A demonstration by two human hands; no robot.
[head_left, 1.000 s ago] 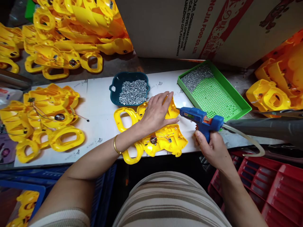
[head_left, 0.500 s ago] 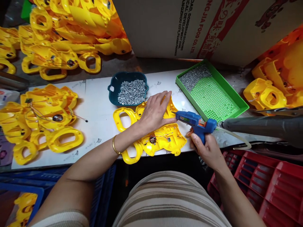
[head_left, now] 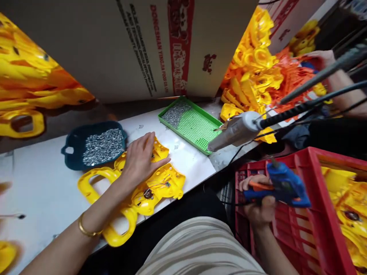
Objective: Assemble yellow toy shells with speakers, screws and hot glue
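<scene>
My left hand (head_left: 140, 158) lies over two yellow plastic shell halves, its fingers stretched out and the thumb apart. It covers much of the upper shell half (head_left: 160, 150). On the lower shell half (head_left: 159, 183), thin wires, a dark round part and a small circuit board show. My right hand (head_left: 262, 212) is wrapped round a blue glue gun (head_left: 288, 185) with an orange trigger, held over the red crate. The glue gun is apart from the shells and slightly blurred.
A dark teal basin (head_left: 69, 156) of small screws stands left of the shells. A green tray (head_left: 197, 131) holds more screws. A grey hanging screwdriver (head_left: 241, 128) leans over its corner. The red crate (head_left: 315, 183) holds yellow parts. A cardboard box (head_left: 114, 57) stands behind; another person's hand (head_left: 322, 59) is right.
My right hand has carried the glue gun away from the shells, right over the red crate, and its nozzle has turned. The view has swung right. My left hand stays on the shells.
</scene>
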